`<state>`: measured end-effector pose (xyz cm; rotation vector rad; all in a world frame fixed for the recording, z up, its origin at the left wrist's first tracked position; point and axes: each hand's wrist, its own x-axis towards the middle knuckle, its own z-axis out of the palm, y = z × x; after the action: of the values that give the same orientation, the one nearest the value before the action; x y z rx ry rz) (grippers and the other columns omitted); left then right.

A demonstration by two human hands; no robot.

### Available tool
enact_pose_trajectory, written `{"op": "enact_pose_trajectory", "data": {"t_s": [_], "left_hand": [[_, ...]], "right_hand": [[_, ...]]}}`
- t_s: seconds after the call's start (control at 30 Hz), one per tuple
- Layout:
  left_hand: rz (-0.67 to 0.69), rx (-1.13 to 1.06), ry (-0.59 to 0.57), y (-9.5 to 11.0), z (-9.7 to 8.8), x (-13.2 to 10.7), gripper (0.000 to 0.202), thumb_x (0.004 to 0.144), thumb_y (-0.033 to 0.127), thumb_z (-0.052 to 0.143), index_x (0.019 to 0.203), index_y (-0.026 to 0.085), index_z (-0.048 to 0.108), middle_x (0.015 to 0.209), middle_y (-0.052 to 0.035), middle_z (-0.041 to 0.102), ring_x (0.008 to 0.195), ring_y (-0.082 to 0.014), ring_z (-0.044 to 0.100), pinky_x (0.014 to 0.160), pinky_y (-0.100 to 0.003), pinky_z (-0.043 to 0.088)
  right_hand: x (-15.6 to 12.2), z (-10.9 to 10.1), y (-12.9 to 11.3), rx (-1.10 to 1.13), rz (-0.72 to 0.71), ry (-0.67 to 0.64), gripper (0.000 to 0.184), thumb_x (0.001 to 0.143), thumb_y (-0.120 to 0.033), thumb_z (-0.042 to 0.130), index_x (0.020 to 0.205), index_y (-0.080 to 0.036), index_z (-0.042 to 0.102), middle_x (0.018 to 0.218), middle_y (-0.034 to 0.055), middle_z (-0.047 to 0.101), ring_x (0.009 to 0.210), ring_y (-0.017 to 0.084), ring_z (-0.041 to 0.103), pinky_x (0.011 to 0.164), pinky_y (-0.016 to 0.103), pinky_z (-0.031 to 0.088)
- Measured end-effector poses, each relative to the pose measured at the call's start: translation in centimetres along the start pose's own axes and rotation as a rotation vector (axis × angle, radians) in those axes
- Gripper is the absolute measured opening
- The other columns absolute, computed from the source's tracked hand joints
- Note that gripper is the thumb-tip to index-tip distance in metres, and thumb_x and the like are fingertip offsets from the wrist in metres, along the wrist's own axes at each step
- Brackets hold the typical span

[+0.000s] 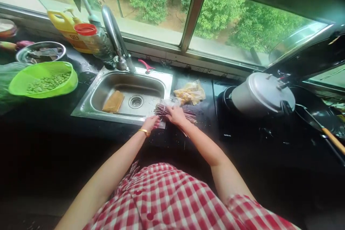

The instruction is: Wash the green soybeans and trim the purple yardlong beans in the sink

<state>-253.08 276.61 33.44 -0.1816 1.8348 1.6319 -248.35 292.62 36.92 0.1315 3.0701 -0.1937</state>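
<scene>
A bundle of purple-red long beans (164, 109) lies across the sink's right rim on the black counter. My right hand (176, 115) rests on top of the bundle with fingers curled over the stalks. My left hand (151, 122), a gold bangle at its wrist, is closed at the bundle's near left end by the sink edge. A clear plastic bag (172, 101) sits just behind the beans.
A steel sink (107, 93) with a tan sponge and a tall tap is on the left. A green colander (43, 79) of peas, a steel bowl, a yellow jug and a red-capped jar stand further left. A bag of yellow food (190, 93), a pressure cooker (262, 93) and a pan are on the right.
</scene>
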Motion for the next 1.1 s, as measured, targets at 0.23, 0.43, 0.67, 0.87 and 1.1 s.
{"op": "enact_pose_trajectory", "data": {"t_s": [0.23,0.43,0.67,0.87,1.1], "left_hand": [[0.009,-0.051,-0.04,3.4,-2.4,3.2,0.023,0.066,0.032,0.065,0.066,0.013,0.051,0.055,0.001,0.055,0.04,-0.0048,0.044,0.039,-0.017,0.029],[0.237,0.229,-0.307,4.6,-8.0,3.7,0.029,0.063,0.041,0.063,0.06,0.013,0.056,0.055,-0.0006,0.057,0.048,-0.009,0.05,0.045,-0.02,0.035],[0.249,0.089,-0.369,4.5,-11.7,4.8,0.03,0.063,0.044,0.062,0.063,0.014,0.055,0.057,0.0007,0.057,0.051,-0.0092,0.051,0.053,-0.022,0.041],[0.058,0.201,-0.408,4.7,-13.7,5.7,0.038,0.062,0.05,0.062,0.068,0.013,0.057,0.064,-0.0022,0.06,0.051,-0.0099,0.05,0.042,-0.019,0.036],[0.107,0.503,-0.443,4.3,-11.4,4.8,0.031,0.066,0.047,0.062,0.069,0.016,0.059,0.049,0.0026,0.051,0.04,-0.0096,0.045,0.037,-0.019,0.029]], "right_hand": [[2.2,-1.4,-2.0,0.223,0.041,-0.09,0.052,0.088,-0.044,0.033,0.135,-0.022,0.035,0.102,0.009,0.061,0.091,0.023,0.055,0.078,0.032,0.038],[1.0,0.2,-6.8,0.232,0.249,-0.013,0.085,0.072,-0.056,0.056,0.141,-0.021,0.022,0.136,0.015,0.036,0.117,0.029,0.039,0.093,0.04,0.031],[2.1,0.3,-12.1,0.076,0.499,-0.186,0.091,0.072,-0.045,0.063,0.143,-0.03,0.008,0.12,0.0128,0.047,0.1,0.026,0.049,0.083,0.036,0.035],[3.1,-0.1,-12.9,0.113,0.579,-0.259,0.089,0.072,-0.05,0.059,0.143,-0.028,0.011,0.116,0.0119,0.051,0.102,0.028,0.049,0.083,0.036,0.036],[3.1,0.8,-13.5,0.103,0.657,-0.161,0.086,0.073,-0.051,0.056,0.142,-0.026,0.012,0.111,0.0126,0.052,0.1,0.028,0.05,0.081,0.037,0.037]]}}
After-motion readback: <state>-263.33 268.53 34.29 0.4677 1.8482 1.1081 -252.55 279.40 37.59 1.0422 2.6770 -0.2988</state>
